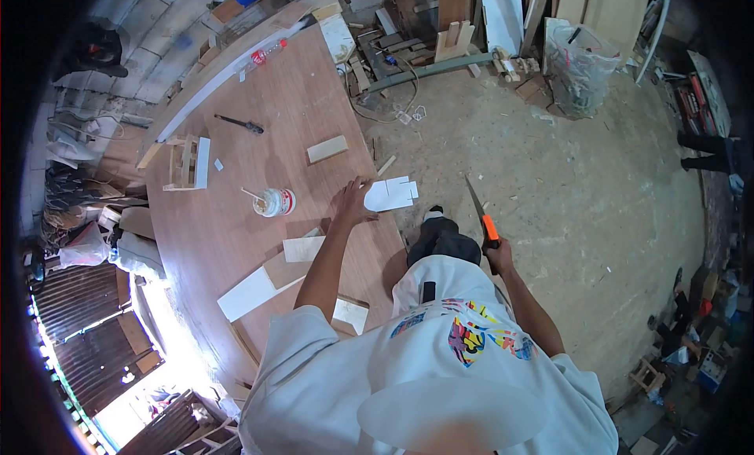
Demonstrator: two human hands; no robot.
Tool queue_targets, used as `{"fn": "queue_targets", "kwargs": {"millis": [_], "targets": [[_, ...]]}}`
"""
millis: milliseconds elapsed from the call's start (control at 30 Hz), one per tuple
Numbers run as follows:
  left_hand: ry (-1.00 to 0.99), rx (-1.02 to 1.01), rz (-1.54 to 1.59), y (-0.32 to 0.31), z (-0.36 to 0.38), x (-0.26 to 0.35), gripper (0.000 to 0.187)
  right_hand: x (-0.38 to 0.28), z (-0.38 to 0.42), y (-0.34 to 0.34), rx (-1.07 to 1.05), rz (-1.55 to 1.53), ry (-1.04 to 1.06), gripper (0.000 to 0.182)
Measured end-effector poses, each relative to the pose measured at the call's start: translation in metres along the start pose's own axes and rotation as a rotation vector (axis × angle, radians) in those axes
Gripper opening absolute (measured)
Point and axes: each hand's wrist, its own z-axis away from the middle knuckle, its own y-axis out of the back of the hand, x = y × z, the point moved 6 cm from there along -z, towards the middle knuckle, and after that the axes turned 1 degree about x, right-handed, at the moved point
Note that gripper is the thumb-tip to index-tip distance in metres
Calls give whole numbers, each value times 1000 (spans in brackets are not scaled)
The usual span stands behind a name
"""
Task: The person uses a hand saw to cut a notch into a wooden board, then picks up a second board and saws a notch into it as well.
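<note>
A white board (391, 194) with slits cut into it juts out over the table's right edge. My left hand (355, 201) grips its inner end, thumb and fingers on either side, against the tabletop. Out to the right, away from the table, my right hand (499, 258) is closed round the black and orange handle of a handsaw (477, 205). The saw's blade points up and away from me, apart from the board.
On the wooden table (259, 164) are a white tub (275, 202) with a stick, a wood block (327, 149), a dark tool (239, 123), a small wooden frame (187, 164), white board pieces (255, 292) and a bottle (269, 52). Across the floor stands a plastic bag (581, 66); another person's legs (703, 152) show right.
</note>
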Motion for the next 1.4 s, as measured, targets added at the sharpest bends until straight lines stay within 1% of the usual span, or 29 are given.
{"fn": "queue_targets", "kwargs": {"millis": [33,100,167,200,233,267,300,333,367,433,467,500,567,600,667,700,767,800,833,867,900,967,1000,1067,1200,1300,1333,1400], "targets": [[-27,5,-10,2,1,2,90,-12,-1,1,-4,4,-2,10],[-52,7,-16,0,0,3,87,-77,13,11,34,-17,143,11],[19,101,-37,-1,-5,0,63,-108,15,12,15,-49,146,13],[21,100,-33,-10,-10,-4,63,-122,18,12,-2,-85,154,15],[27,220,9,-14,-14,-9,47,-135,22,11,-2,-81,153,15],[35,339,51,-17,-17,-16,34,-151,28,11,1,-151,199,15],[36,338,54,-15,-20,-11,34,-169,35,10,4,-221,245,16],[89,310,52,-12,-24,-5,28,-192,46,12,14,-199,300,20],[141,280,49,-12,-26,-2,24,-212,58,14,14,-197,296,20],[130,287,26,-20,-31,-2,24,-248,79,17,-12,-121,328,24],[120,298,2,-23,-34,-2,24,-254,84,16,-47,-107,304,28],[117,297,5,-26,-35,-2,24,-263,91,18,-44,-106,303,28],[136,359,-10,-27,-34,-2,22,-288,108,19,-85,-168,444,28],[135,359,-6,-29,-34,-1,22,-291,113,18,-84,-175,467,28],[159,458,-32,-29,-33,-2,19,-294,122,12,-101,-204,500,26],[161,452,-31,-32,-33,-2,19,-298,128,10,-117,-237,529,24],[127,577,-41,-30,-32,-2,15,-308,140,7,-143,-244,503,23],[128,574,-41,-29,-33,-1,15,-315,146,4,-161,-254,507,23],[116,614,-21,-25,-31,1,14,-319,151,1,-180,-265,509,23],[103,654,-1,-21,-29,3,12,-317,154,-3,-228,-267,439,25],[104,650,-2,-22,-29,3,12,-316,157,-6,-230,-269,435,25],[132,634,13,-22,-29,0,12,-312,162,-16,-318,-259,358,27],[133,630,12,-22,-28,0,12,-311,164,-18,-354,-251,351,30],[100,636,22,-21,-28,1,13,-309,166,-23,-369,-244,331,32],[108,633,24,-19,-28,3,12,-313,168,-25,-406,-237,314,36],[125,641,18,-15,-25,5,12,-318,171,-25,-418,-213,278,35],[132,620,13,-15,-26,5,13,-318,172,-26,-418,-214,277,35],[139,598,8,-16,-28,4,14,-322,177,-27,-398,-229,370,39]]}}
